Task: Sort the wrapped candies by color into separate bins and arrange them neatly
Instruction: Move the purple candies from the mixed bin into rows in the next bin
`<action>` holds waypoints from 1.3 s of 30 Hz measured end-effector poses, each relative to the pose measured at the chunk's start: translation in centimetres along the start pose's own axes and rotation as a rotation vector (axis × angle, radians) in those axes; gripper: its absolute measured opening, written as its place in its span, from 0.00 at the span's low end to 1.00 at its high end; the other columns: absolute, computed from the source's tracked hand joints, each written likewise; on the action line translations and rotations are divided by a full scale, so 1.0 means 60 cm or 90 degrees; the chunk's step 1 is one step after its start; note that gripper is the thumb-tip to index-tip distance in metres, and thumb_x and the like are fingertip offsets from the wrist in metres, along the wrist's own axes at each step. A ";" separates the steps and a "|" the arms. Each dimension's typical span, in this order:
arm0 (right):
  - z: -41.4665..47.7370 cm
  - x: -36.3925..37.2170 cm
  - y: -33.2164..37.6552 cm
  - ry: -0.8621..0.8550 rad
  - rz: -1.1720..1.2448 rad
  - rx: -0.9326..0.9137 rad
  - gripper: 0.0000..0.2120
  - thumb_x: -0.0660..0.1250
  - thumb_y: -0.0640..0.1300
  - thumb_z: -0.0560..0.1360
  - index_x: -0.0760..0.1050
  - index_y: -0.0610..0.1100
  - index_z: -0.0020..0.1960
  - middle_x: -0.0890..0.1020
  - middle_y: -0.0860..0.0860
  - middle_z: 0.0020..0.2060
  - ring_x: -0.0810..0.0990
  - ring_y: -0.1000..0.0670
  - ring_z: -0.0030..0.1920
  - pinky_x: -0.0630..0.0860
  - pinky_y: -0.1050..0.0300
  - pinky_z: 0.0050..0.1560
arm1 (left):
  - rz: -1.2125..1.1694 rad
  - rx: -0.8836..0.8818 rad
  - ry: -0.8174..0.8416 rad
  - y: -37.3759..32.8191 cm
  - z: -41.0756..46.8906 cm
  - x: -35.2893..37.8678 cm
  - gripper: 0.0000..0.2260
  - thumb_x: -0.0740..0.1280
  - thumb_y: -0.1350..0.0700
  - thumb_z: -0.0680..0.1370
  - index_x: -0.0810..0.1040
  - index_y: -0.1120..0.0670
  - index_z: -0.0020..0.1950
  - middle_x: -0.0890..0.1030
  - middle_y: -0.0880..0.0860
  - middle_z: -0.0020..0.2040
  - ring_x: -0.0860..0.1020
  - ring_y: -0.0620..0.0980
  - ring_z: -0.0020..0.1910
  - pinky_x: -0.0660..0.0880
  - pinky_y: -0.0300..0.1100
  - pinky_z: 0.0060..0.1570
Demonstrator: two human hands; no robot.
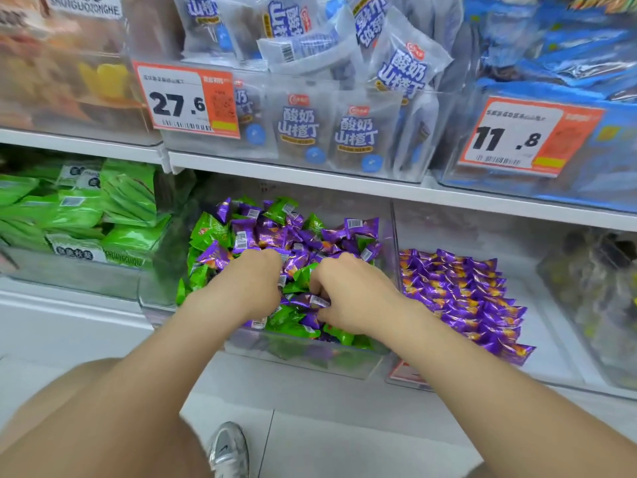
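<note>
Above, the 27.6 tag [186, 100] and 11.8 tag [527, 136]; right hand [348, 298] pinches a purple candy [310, 301]; left hand [248, 288] half-buried, grip cannot tell

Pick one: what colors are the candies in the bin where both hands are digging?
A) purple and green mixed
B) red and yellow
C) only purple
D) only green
A: the bin under the left hand and right hand holds purple candies jumbled together with green candies.
</note>
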State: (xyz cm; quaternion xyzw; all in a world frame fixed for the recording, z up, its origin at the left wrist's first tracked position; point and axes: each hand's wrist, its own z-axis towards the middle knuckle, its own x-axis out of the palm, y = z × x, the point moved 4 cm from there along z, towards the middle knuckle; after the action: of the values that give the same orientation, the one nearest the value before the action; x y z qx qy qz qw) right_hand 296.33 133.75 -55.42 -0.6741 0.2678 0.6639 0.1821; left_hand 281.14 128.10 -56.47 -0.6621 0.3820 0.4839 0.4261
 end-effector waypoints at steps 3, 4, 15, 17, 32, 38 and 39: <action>-0.002 -0.012 -0.007 -0.047 0.071 0.021 0.12 0.69 0.43 0.70 0.82 0.52 0.53 0.82 0.51 0.44 0.79 0.43 0.52 0.79 0.48 0.47 | -0.022 -0.016 -0.034 0.002 -0.002 -0.011 0.10 0.71 0.58 0.75 0.74 0.56 0.54 0.76 0.56 0.51 0.77 0.56 0.46 0.71 0.45 0.35; -0.006 -0.020 -0.015 -0.066 0.113 0.032 0.13 0.67 0.44 0.71 0.82 0.54 0.54 0.82 0.53 0.43 0.78 0.44 0.51 0.79 0.48 0.51 | -0.030 -0.023 -0.052 0.000 -0.005 -0.015 0.08 0.72 0.57 0.75 0.73 0.56 0.48 0.74 0.56 0.47 0.76 0.55 0.41 0.67 0.44 0.31; -0.090 -0.094 -0.048 -0.143 0.697 0.119 0.11 0.69 0.36 0.80 0.81 0.49 0.57 0.86 0.46 0.41 0.83 0.52 0.35 0.78 0.60 0.38 | -0.566 0.115 -0.146 -0.074 -0.066 -0.067 0.15 0.61 0.49 0.86 0.80 0.56 0.46 0.65 0.57 0.35 0.68 0.49 0.31 0.84 0.50 0.33; -0.105 -0.104 -0.056 -0.161 0.705 0.124 0.06 0.74 0.42 0.78 0.83 0.48 0.55 0.88 0.48 0.41 0.86 0.48 0.39 0.81 0.56 0.40 | -0.685 0.119 -0.054 -0.101 -0.071 -0.064 0.16 0.60 0.49 0.87 0.82 0.59 0.53 0.75 0.62 0.39 0.72 0.52 0.36 0.85 0.48 0.37; -0.263 -0.110 -0.306 -0.097 0.437 0.267 0.05 0.76 0.48 0.76 0.86 0.47 0.48 0.83 0.49 0.30 0.75 0.52 0.32 0.75 0.53 0.40 | -0.424 0.362 -0.240 -0.273 -0.097 -0.032 0.07 0.76 0.50 0.77 0.82 0.45 0.54 0.79 0.40 0.39 0.75 0.35 0.36 0.68 0.28 0.40; -0.308 -0.065 -0.380 0.047 0.155 0.210 0.10 0.79 0.50 0.73 0.85 0.51 0.53 0.84 0.60 0.36 0.80 0.66 0.37 0.71 0.73 0.39 | -0.292 0.477 -0.197 -0.339 -0.105 0.015 0.10 0.77 0.52 0.76 0.83 0.42 0.55 0.76 0.41 0.50 0.78 0.41 0.48 0.73 0.36 0.52; -0.312 -0.059 -0.386 0.051 0.150 0.201 0.11 0.80 0.50 0.73 0.85 0.52 0.54 0.84 0.61 0.37 0.80 0.65 0.37 0.72 0.72 0.39 | -0.282 0.477 -0.186 -0.346 -0.104 0.022 0.10 0.78 0.53 0.76 0.83 0.42 0.55 0.75 0.41 0.51 0.77 0.40 0.48 0.74 0.37 0.52</action>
State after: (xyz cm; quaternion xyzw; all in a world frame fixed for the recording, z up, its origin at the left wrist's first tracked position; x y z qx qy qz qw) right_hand 325.31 141.23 -53.50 -0.6271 0.4528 0.6029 0.1956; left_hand 302.47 129.30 -52.67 -0.4529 0.3157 0.2984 0.7786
